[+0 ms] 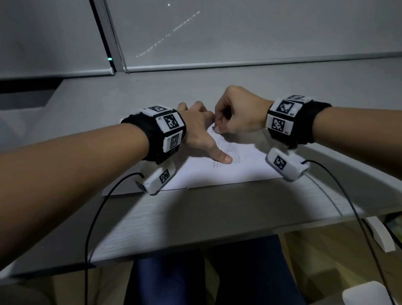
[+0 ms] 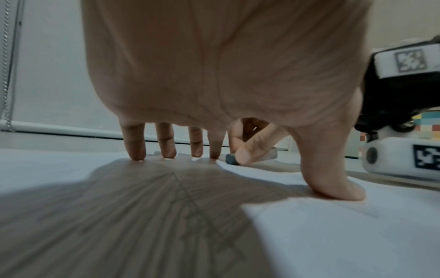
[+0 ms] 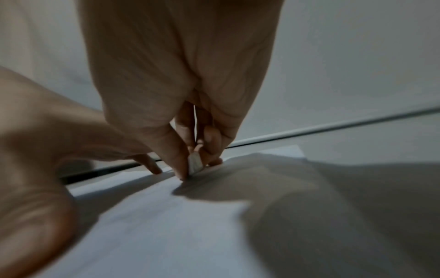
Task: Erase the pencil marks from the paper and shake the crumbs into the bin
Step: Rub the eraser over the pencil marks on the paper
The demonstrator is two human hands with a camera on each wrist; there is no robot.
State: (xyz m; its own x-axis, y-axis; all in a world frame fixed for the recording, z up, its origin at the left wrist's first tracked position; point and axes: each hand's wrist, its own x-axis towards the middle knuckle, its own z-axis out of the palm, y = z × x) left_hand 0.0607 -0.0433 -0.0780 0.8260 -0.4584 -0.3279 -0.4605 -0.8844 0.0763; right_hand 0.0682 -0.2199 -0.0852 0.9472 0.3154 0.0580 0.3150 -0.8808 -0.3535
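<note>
A white sheet of paper (image 1: 241, 165) with faint pencil marks (image 1: 221, 163) lies flat on the grey desk. My left hand (image 1: 200, 132) presses it down with spread straight fingers (image 2: 134, 148) and thumb (image 2: 333, 186). Just right of it, my right hand (image 1: 238, 113) pinches a small eraser (image 3: 194, 163) between thumb and fingers, its tip on the paper near the far edge. In the left wrist view the eraser (image 2: 232, 159) shows grey and white beyond my left fingertips. The paper (image 3: 166, 225) fills the lower right wrist view. No bin is in view.
The grey desk (image 1: 202, 215) runs to a wall with lowered window blinds (image 1: 255, 20). Black cables (image 1: 90, 227) hang from both wrist units over the near desk edge. My legs (image 1: 210, 284) are below the desk; a white object (image 1: 364, 295) sits on the floor at right.
</note>
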